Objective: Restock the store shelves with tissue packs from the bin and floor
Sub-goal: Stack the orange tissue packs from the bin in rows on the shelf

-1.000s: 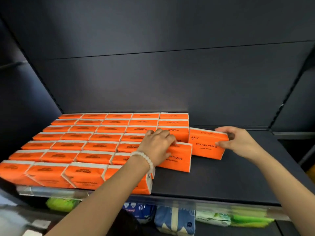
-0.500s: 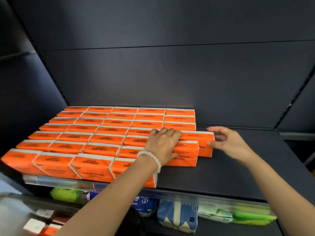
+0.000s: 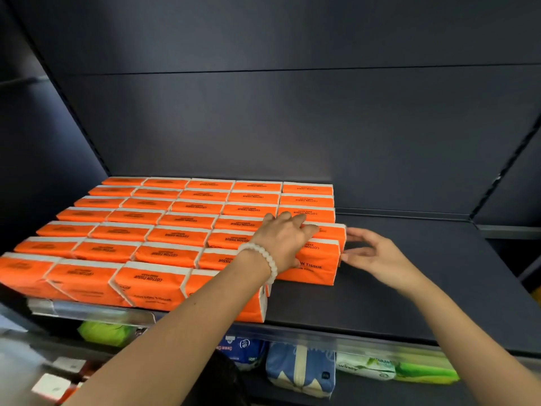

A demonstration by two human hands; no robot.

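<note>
1. We see a dark grey metal store shelf (image 3: 409, 288) whose left part is filled with rows of orange plastic-wrapped "Cotton Tissue" packs (image 3: 175, 235), laid flat and tight against one another from the back wall to the front lip.
2. Our left hand (image 3: 285, 243), with a white bead bracelet (image 3: 263, 257) at the wrist, rests palm-down on the two packs at the right end of the block; its fingers lie fairly straight across the orange pack in the further row (image 3: 332, 232), pressing rather than gripping.
3. Our right hand (image 3: 371, 253) is open, fingers extended, with the fingertips at the right end faces of that pack and of the nearer orange pack (image 3: 316, 263); whether they touch or are just beside, we cannot tell.
4. We judge the step in hand to be squaring these two packs into line.
5. Done so far: five columns reach most of the way forward; the front row holds only four.
6. Left: the right part of the shelf is bare, so much restocking remains.
7. The bin and floor supply are out of view, apart from blurred orange at the lower left; other coloured soft tissue packs (image 3: 301, 370) sit on the shelf below.
</note>
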